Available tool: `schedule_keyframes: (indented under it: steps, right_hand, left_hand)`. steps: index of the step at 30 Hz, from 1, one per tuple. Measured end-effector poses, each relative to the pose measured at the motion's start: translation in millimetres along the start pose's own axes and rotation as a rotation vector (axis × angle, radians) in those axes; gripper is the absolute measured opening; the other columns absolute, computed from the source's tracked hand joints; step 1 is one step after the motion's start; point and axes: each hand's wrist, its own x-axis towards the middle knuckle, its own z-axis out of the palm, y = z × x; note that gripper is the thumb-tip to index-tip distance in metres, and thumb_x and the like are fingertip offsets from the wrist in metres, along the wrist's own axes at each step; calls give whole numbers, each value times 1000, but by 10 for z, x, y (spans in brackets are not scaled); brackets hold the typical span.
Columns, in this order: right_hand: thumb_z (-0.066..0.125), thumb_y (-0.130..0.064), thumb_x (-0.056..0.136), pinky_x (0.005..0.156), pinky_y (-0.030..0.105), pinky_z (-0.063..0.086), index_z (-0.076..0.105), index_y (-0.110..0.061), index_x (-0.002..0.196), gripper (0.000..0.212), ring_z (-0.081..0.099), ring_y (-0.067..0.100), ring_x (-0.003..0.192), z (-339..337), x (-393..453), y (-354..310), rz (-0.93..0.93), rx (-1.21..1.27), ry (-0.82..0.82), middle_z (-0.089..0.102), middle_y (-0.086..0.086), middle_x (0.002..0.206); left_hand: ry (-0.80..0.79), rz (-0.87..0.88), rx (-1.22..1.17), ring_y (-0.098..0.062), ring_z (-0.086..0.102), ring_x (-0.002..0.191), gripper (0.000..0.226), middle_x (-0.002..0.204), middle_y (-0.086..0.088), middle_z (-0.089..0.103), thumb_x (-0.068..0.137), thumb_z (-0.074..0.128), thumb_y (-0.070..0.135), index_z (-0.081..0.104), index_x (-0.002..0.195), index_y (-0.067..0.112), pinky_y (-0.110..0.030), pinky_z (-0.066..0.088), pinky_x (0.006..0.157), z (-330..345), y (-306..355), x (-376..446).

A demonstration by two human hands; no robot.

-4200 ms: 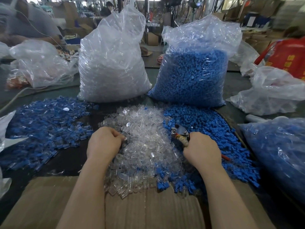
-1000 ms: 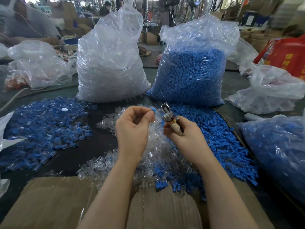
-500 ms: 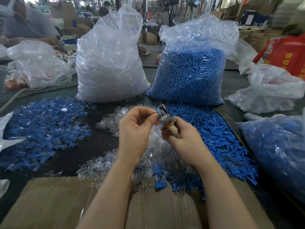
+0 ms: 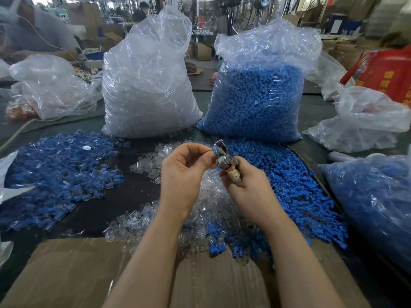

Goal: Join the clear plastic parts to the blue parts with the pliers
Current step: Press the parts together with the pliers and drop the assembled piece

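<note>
Head view, single entry.

- Right hand (image 4: 244,187): fingers curled round the wrapped handles of the pliers (image 4: 224,160); lower handles hidden in the palm. Metal head points up and left; how far its jaws stand apart is unclear.
- Left hand (image 4: 182,174): thumb and forefinger pinch a small part at the pliers' head. Only a blue speck shows; whether a clear piece is on it cannot be made out.
- Loose clear parts (image 4: 146,161): heap on the table beneath both hands, largely covered by the forearms.
- Loose blue parts (image 4: 289,174): heap to the right.
- Joined pieces (image 4: 55,165): pile to the left.
- Bag of clear parts (image 4: 146,90) and bag of blue parts (image 4: 258,96): upright behind.
- Cardboard (image 4: 73,274): near edge, cut off by the frame.
</note>
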Motion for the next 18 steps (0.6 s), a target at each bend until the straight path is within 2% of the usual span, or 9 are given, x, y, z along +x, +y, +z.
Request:
schedule_keyframes:
  steps: [2, 4, 8, 10, 11, 15, 18]
  right_hand:
    - [56, -21, 90, 62, 46, 50, 53, -26, 90, 6, 57, 17, 67, -4, 10, 17, -2, -35, 19, 62, -5, 73]
    - [56, -23, 89, 59, 40, 47, 50, -26, 86, 7, 55, 17, 66, -20, 24, 51, 16, -114, 62, 60, -5, 71]
    - [57, -27, 89, 49, 32, 32, 44, -24, 78, 17, 51, 14, 60, -80, 53, 154, 138, -284, 108, 56, -6, 67]
    - [55, -28, 90, 49, 31, 29, 41, -25, 75, 21, 49, 13, 60, -98, 54, 206, 202, -386, 79, 54, -5, 68]
    - [53, -29, 91, 49, 31, 29, 40, -25, 75, 22, 48, 14, 60, -102, 49, 227, 230, -437, 61, 54, -5, 69]
    - [52, -27, 89, 51, 32, 28, 39, -23, 74, 21, 47, 17, 62, -102, 29, 280, 293, -515, 27, 51, -3, 71]
    - [53, -26, 88, 50, 31, 27, 38, -23, 74, 21, 45, 17, 63, -115, 26, 277, 357, -555, -19, 50, -2, 72]
  left_hand:
    - [12, -24, 30, -8, 70, 68, 13, 73, 2, 73, 84, 72, 0, 71, 83, 12, -15, 53, 67, -53, 30, 28]
    - [91, -60, 122, -12, 72, 70, 12, 74, 2, 75, 83, 75, 6, 73, 82, 18, -16, 54, 67, -204, 31, 86]
    - [419, -152, 523, -14, 72, 78, 11, 79, 4, 75, 82, 78, 18, 76, 90, 25, -34, 58, 82, -785, -65, 192]
    - [562, -200, 768, -16, 69, 82, 14, 88, -3, 76, 84, 76, 21, 77, 98, 19, -34, 53, 88, -1057, -113, 174]
    - [610, -221, 869, -18, 67, 83, 15, 91, -7, 76, 86, 74, 20, 77, 99, 15, -31, 49, 86, -1154, -131, 150]
    - [671, -313, 1017, -32, 64, 87, 16, 101, -18, 73, 91, 66, 9, 77, 102, 6, -38, 49, 77, -1314, -166, 95]
    - [607, -369, 1077, -41, 63, 99, 24, 111, -23, 69, 93, 58, 4, 74, 111, 4, -47, 53, 86, -1328, -184, 92]
